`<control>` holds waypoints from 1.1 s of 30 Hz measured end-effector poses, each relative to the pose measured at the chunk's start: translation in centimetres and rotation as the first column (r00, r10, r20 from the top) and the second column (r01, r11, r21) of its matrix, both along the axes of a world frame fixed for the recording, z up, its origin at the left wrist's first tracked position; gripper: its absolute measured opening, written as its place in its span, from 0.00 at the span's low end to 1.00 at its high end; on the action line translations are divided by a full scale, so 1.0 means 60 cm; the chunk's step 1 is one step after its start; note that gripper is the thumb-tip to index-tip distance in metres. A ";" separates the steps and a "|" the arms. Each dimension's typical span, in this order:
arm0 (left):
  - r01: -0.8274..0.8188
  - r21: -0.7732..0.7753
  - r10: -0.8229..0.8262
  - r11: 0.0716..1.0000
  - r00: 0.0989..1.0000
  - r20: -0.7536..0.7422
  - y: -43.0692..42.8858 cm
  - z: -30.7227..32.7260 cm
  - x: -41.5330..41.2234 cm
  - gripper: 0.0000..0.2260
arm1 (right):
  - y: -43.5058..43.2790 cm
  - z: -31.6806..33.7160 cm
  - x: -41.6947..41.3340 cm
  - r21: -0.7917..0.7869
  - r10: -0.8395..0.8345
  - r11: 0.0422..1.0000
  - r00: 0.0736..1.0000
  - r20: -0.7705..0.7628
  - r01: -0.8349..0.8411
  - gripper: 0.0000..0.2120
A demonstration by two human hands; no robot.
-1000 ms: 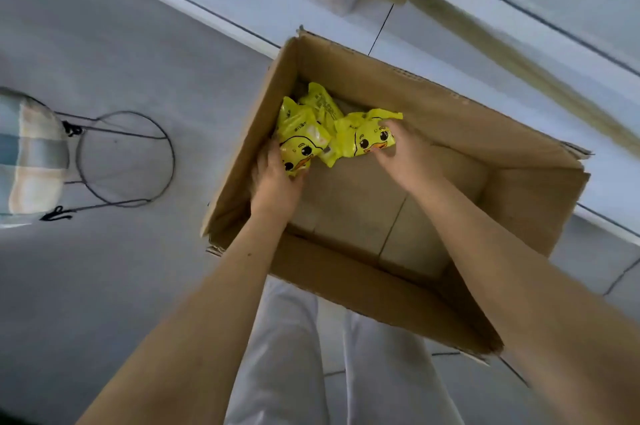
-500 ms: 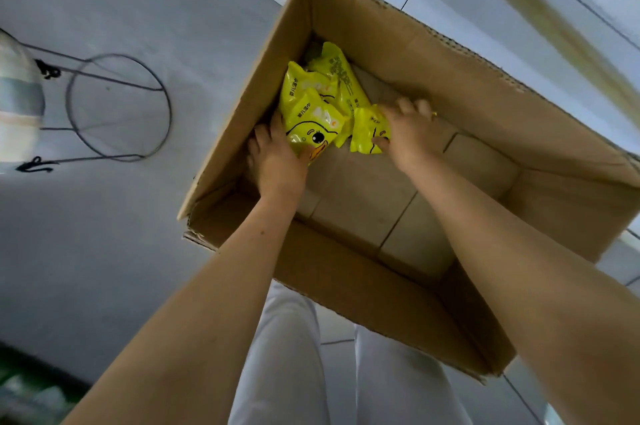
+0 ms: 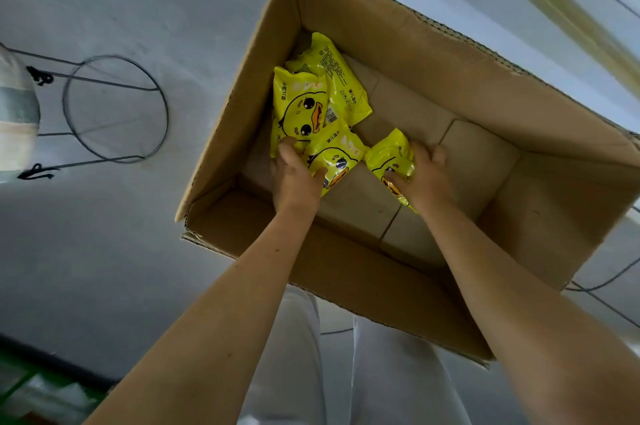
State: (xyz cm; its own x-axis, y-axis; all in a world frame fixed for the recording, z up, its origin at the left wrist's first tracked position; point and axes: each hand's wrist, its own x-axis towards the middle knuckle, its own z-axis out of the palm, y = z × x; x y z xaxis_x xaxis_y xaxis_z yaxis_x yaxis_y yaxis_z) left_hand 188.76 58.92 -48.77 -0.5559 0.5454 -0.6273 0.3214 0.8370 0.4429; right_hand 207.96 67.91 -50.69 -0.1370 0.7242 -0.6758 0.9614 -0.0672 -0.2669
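Mid-frame, inside the cardboard box [image 3: 433, 44], my left hand [image 3: 296, 180] has its fingers and thumb curled round a yellow duck packet [image 3: 341, 156]. Just right of it, my right hand [image 3: 427, 175] grips a second packet [image 3: 389, 158]. Two more packets [image 3: 301, 102] lie in the box's upper-left corner. A wire stand [image 3: 116, 109] sits on the floor at frame left.

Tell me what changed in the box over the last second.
The right hand has pulled its yellow packet out of the corner pile, toward the person. The left hand now grips a second packet. The other two packets stay in the corner of the cardboard box.
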 end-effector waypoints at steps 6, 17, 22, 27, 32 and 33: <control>0.048 -0.126 -0.037 0.991 0.995 0.090 -0.001 -0.015 0.015 0.24 | -0.026 0.001 0.024 -0.044 -0.166 0.986 0.983 -0.078 0.163 0.34; 0.166 -0.205 -0.132 0.965 0.977 0.169 0.006 0.010 0.036 0.13 | -0.042 0.056 0.037 -0.003 -0.231 0.973 0.968 -0.101 0.232 0.15; 0.223 -0.209 -0.197 0.952 0.971 0.137 0.004 0.072 0.016 0.11 | -0.043 0.135 0.052 -0.024 -0.310 0.950 0.939 -0.147 0.310 0.10; 0.344 -0.161 -0.321 0.925 0.935 0.155 0.007 0.193 0.002 0.17 | -0.065 0.256 0.066 0.027 -0.360 0.927 0.910 -0.203 0.373 0.11; 0.347 -0.004 -0.343 0.938 0.927 0.154 -0.001 0.309 0.001 0.16 | -0.106 0.371 0.078 0.050 -0.456 0.873 0.848 -0.270 0.486 0.09; 0.357 0.015 -0.355 0.934 0.923 0.148 -0.002 0.331 0.004 0.15 | -0.115 0.391 0.083 0.057 -0.470 0.862 0.836 -0.283 0.504 0.07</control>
